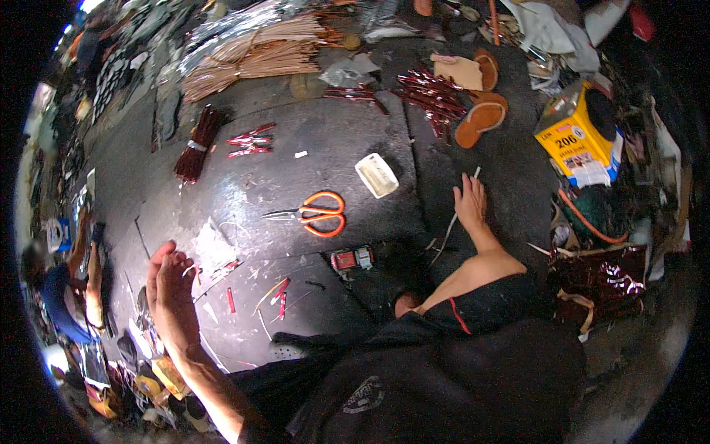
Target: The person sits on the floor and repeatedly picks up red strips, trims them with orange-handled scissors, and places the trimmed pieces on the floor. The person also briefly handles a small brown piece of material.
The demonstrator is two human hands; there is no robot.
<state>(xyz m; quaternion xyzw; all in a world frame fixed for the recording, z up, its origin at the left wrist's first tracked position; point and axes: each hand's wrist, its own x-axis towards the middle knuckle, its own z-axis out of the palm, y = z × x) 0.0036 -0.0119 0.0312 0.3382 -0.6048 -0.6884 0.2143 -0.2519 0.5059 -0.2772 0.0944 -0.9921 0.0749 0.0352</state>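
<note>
My left hand (171,280) is raised over the left side of the dark work surface, palm turned inward, fingers loosely bent and apart. I see nothing held in it. Below its fingertips lie a crumpled whitish scrap (214,240) and small red strips. My right hand (471,201) reaches out to the right with fingers stretched, lying over a thin pale strip (447,235); whether it touches the strip I cannot tell. Between the hands lie orange-handled scissors (323,214), blades pointing left, and a small whitish rectangular dish (377,176). A small red-and-silver block-like object (353,258) sits near my body.
Farther off are a bundle of dark red strips (198,144), a short red pile (251,140), a larger glossy heap (433,100) and tan strip bundles (251,59). Brown sandals (482,120) and a yellow box (577,137) stand right. Another person (70,296) sits at far left.
</note>
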